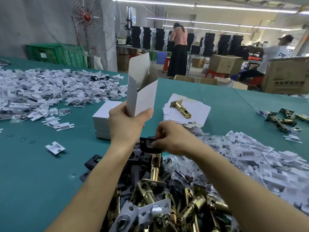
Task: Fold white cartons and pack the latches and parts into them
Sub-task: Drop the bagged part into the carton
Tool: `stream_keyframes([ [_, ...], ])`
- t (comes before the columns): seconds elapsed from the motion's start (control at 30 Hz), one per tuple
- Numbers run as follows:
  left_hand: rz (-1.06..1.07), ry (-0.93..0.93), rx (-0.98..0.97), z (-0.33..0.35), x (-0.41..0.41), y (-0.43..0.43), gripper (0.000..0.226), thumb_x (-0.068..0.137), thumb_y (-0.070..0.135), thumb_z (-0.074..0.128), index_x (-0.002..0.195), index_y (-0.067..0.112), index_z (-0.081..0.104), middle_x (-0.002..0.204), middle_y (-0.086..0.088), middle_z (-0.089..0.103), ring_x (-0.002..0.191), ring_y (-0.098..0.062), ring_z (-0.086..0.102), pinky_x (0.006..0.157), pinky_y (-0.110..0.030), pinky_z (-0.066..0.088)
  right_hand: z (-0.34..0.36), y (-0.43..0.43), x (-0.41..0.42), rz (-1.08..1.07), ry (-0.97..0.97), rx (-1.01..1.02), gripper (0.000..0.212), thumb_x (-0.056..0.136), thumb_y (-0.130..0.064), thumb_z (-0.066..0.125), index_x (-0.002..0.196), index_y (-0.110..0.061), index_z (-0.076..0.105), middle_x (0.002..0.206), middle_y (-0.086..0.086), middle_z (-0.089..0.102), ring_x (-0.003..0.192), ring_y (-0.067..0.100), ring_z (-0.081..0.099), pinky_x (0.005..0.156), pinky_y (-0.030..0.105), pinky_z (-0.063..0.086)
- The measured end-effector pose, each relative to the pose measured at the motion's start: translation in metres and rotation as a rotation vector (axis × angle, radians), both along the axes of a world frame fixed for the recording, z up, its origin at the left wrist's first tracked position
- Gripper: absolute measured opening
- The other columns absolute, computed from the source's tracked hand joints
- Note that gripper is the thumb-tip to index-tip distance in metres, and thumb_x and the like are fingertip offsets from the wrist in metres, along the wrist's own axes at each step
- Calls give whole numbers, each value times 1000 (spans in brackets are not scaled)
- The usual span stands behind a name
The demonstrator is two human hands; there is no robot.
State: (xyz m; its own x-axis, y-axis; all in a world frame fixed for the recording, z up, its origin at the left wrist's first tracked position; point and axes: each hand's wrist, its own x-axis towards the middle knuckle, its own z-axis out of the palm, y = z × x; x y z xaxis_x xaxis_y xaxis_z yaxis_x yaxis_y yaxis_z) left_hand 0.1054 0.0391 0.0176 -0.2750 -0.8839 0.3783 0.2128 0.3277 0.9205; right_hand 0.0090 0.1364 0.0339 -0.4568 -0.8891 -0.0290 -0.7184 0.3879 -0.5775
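Left hand grips the open white carton upright by its bottom end; just below the carton, right hand pinches a black plate. Thin card probably crushes easily, so hold its corners; the plate looks stiff and heavyish.

Bright, even light from ceiling tubes far beyond the fingers; soft shadows on the desk; edges bend, corners blur.
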Motion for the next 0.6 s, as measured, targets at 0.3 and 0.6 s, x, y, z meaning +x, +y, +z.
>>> stream_keyframes([
  [0.3,-86,-149,-420,-15,-6,7,27,71,14,89,94,22,78,69,33,64,62,16,54,55,-3,37,24,96,-45,-193,-34,-554,25,83,-8,76,81,-32,77,81,-4,67,69,2,59,70,20,49],
  [0.6,-65,-497,-416,-20,-5,9,49,71,28,89,101,57,64,77,28,68,79,-7,67,67,-30,55,20,114,-38,-122,-54,-320,21,83,-5,69,83,-24,78,67,-8,73,56,4,65,51,10,42],
])
